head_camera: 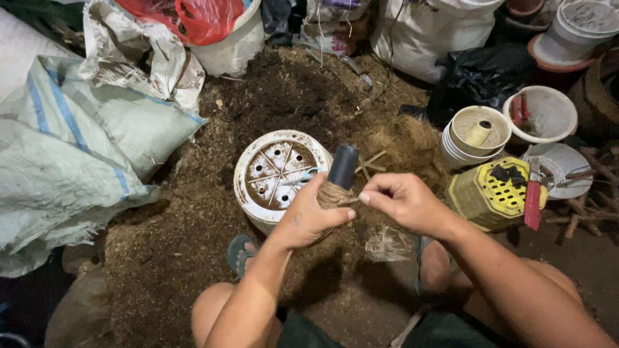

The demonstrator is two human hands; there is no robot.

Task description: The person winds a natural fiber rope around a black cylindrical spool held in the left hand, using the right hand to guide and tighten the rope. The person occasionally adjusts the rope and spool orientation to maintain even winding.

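Your left hand [309,216] is clenched around a dark pipe [343,166] whose lower part is already bound in brown fibre cord [333,193]. The pipe stands nearly upright, tilted a little to the right, just in front of the overturned white pot [258,161] with its holed bottom facing up. Your right hand [403,203] is closed in a pinch on the free end of the cord, just right of the pipe and level with the top of the wound section.

Judging from this, you are in the middle of wrapping: the lower stretch is covered and the dark upper end is bare. The next turn calls for steady tension from the right hand while the left rotates or steadies the pipe, so each coil lies tight against the one below it with no gap. Keep the left thumb pressing on the last coil, or it may loosen.

A loose tuft of fibre [387,243] lies on the soil-covered floor [161,238] near your feet. To the right sit a yellow perforated container [487,193], a red-handled tool [532,196] leaning on it, and a stack of white pots [474,138] holding a pale spool. A woven sack [71,148] fills the left.
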